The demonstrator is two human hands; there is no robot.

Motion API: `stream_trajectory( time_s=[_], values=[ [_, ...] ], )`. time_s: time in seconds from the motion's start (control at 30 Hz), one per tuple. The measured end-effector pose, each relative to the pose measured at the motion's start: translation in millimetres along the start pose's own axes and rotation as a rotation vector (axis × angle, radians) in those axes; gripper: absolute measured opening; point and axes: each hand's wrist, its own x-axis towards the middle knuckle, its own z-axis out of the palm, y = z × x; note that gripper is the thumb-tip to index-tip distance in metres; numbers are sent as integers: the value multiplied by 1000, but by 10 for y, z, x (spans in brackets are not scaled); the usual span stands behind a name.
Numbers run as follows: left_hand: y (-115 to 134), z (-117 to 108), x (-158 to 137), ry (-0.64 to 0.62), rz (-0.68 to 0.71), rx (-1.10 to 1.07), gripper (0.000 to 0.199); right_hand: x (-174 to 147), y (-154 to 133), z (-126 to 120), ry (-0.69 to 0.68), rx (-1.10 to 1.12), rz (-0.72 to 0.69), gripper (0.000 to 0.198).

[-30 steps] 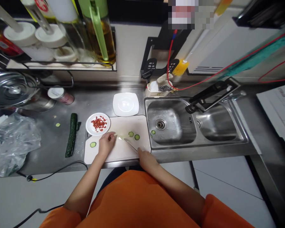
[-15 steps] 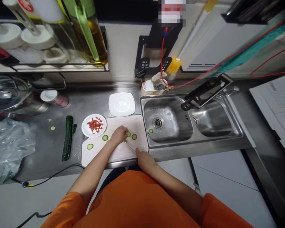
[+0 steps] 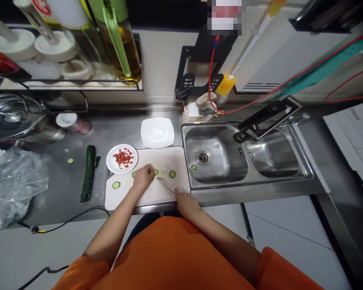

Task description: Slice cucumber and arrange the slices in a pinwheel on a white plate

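Note:
My left hand (image 3: 143, 178) is closed over the white cutting board (image 3: 148, 197), its fingertips pinching a cucumber slice (image 3: 156, 172). In my right hand (image 3: 188, 204) is a knife (image 3: 166, 185), its blade lying low over the board and pointing left toward the slice. Another round slice (image 3: 172, 174) lies to the right, and one (image 3: 116, 185) rests near the board's left end. A further slice is partly hidden behind my left hand. A small white plate of red berries (image 3: 123, 158) overlaps the board's upper left corner.
A square white plate (image 3: 157, 132) stands behind the board. On the left lie a long cucumber (image 3: 88, 174) and a plastic bag (image 3: 15, 181). The double sink (image 3: 218, 155) adjoins the board's right side, with cucumber bits inside. A black cable (image 3: 69, 216) runs along the counter's front.
My left hand has shifted left along the board with the slice, away from the slice on the right. More of the knife blade now shows; my right hand stays nearly in place.

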Motion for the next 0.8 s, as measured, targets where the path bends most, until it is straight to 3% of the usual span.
stream_trajectory(
  time_s=[0.37,0.8],
  values=[
    [-188,237,-214,234,173,-34,21,30,-18,-108,51,-37,5,37],
    [-223,324,-227,233,161,-92,25,188,-173,-184,100,-65,-45,33]
  ],
)
